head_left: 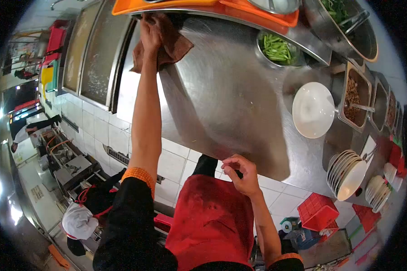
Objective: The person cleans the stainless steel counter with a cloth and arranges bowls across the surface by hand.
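Observation:
My left hand (151, 35) reaches to the far left of the steel counter (230, 90), its fingers closed on a bunched brown cloth (174, 45). Part of the cloth spreads flat on the metal beside the wrist. Close to my body, my right hand (242, 175) hovers at the counter's near edge. Its fingers are loosely curled, the thumb stands apart from them, and nothing shows in the grasp. A white plate (313, 109) lies on the counter to the right.
At the back right stand a bowl of cut green vegetables (276, 49) and a large metal pot (343, 27). Steel food pans (356, 97) and stacked bowls (348, 175) line the right side. An orange tray (167, 5) borders the back. Another person in a white cap (79, 220) is lower left.

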Demonstrator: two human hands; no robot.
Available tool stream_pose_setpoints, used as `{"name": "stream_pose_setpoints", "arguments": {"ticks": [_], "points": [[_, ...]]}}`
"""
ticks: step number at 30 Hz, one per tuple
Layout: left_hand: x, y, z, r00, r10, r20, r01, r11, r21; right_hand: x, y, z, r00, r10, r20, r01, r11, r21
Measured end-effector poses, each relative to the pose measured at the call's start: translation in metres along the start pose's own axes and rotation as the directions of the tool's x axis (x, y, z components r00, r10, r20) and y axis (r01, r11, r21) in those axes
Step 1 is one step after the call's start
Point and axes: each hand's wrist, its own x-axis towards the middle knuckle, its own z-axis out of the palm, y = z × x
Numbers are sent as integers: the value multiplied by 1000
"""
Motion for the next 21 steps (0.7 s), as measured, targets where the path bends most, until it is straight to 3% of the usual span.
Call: {"name": "stream_pose_setpoints", "arguments": {"ticks": [4, 9, 11, 13, 15, 16, 17, 18, 19, 21], "points": [[-34, 29, 3, 984, -13, 180, -16, 987, 157, -8, 5, 2, 999, 45, -10, -43, 994, 101], [-171, 162, -36, 889, -33, 456, -99, 960, 261, -13, -24, -4, 1000, -9, 0, 9, 991, 136], [-229, 230, -54, 782, -76, 618, -69, 976, 207, -17, -48, -10, 999, -38, 8, 37, 988, 147], [-277, 292, -66, 616, -69, 785, 22, 997, 70, -24, -65, -19, 997, -80, 20, 79, 996, 31], [-321, 325, -67, 500, 66, 864, 174, 969, -175, -32, -83, -27, 993, -118, 23, 116, 991, 62], [-348, 327, -61, 491, 178, 853, 258, 905, -338, -37, -99, -30, 991, -135, 19, 133, 988, 84], [-365, 334, -60, 563, 179, 807, 415, 783, -463, -42, -112, -31, 988, -152, 12, 150, 983, 106], [-383, 334, -58, 543, -16, 840, 702, 558, -443, -47, -121, -31, 984, -178, -32, 180, 975, 129], [-391, 335, -59, 448, -189, 874, 884, 242, -400, -53, -128, -31, 983, -183, -26, 185, 975, 126], [-329, 326, -62, 626, -330, 707, 779, 216, -589, -62, -137, -36, 962, -251, -110, 267, 949, 170]]}}
